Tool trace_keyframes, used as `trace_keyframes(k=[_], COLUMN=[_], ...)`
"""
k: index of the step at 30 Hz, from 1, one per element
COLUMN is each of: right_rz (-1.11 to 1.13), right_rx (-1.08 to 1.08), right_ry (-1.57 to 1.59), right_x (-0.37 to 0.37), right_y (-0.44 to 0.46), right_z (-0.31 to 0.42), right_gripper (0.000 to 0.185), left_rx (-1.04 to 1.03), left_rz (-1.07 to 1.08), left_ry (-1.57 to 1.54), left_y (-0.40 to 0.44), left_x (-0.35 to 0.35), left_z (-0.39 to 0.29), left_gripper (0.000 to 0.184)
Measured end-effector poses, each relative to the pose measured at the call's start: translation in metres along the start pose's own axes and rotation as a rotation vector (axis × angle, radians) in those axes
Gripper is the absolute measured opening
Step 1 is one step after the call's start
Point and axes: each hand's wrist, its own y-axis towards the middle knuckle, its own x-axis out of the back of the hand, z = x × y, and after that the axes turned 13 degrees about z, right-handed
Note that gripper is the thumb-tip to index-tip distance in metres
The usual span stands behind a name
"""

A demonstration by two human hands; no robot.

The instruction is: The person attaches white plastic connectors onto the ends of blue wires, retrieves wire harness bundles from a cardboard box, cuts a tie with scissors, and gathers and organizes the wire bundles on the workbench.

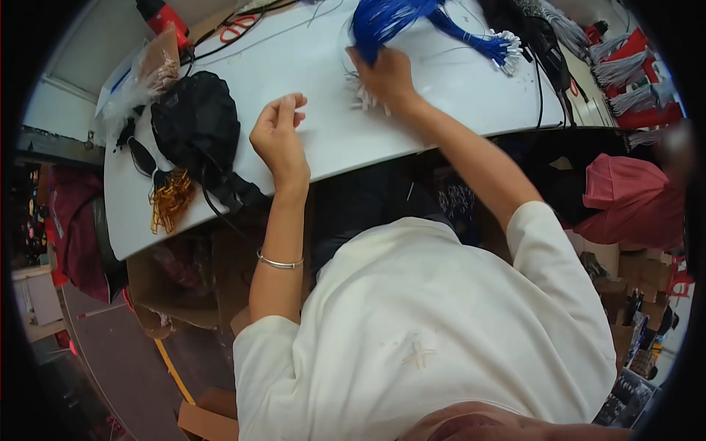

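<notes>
My right hand (pixel 386 77) is closed around a bundle of blue wires (pixel 390 26) near the far side of the white table. White end pieces (pixel 360 94) show beside and under this hand, partly hidden by it. Another part of the blue wire bundle (pixel 471 38) stretches to the right and ends in a cluster of white connectors (pixel 506 50). My left hand (pixel 279 140) is raised over the table's front edge, apart from the wires. Its fingers are curled toward the thumb, and whatever may be between them is hidden.
On the table (pixel 323 66) at left lie a black bag (pixel 195 114), amber-coloured clips (pixel 171 202) and a clear plastic bag (pixel 158 66). Red-handled scissors (pixel 237 29) and a red tool (pixel 163 22) are behind. Grey wire bundles (pixel 621 70) hang at far right.
</notes>
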Motion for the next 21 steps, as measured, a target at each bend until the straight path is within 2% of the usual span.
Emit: trace_keyframes(k=[1, 2, 6, 11, 12, 14, 16, 17, 21], right_rz=[-0.089, -0.082, -0.083, 0.108, 0.104, 0.273, 0.438, 0.436, -0.043], right_rx=[0.081, 0.095, -0.041, -0.246, -0.225, -0.255, -0.283, -0.279, -0.395], right_ry=[-0.118, -0.113, 0.412, 0.239, 0.224, 0.732, 1.242, 1.230, 1.208], right_x=[-0.001, 0.003, 0.047, 0.038, 0.050, 0.087, 0.118, 0.122, 0.116], right_y=[0.010, 0.014, 0.036, 0.019, 0.031, 0.048, 0.064, 0.069, 0.061], right_z=[-0.005, 0.003, 0.046, 0.013, 0.010, 0.000, 0.001, 0.012, 0.078], right_gripper=[0.046, 0.046, 0.046, 0.040, 0.040, 0.025, 0.017, 0.017, 0.021], left_rx=[-0.023, -0.029, -0.095, 0.024, 0.006, 0.053, 0.100, 0.096, 0.267], left_rz=[-0.026, -0.040, 0.004, 0.033, 0.035, 0.124, 0.222, 0.229, 0.394], left_ry=[-0.007, -0.012, -0.066, -0.200, -0.218, -0.334, -0.443, -0.452, -0.780], left_y=[0.005, 0.001, 0.004, 0.005, 0.010, 0.012, 0.014, 0.017, 0.024], left_x=[-0.001, 0.002, 0.000, -0.010, -0.013, -0.012, -0.015, -0.020, -0.044], left_z=[-0.004, -0.007, -0.009, 0.002, 0.001, 0.002, 0.002, 0.001, -0.009], left_gripper=[0.018, 0.018, 0.017, 0.021, 0.021, 0.026, 0.034, 0.034, 0.052])
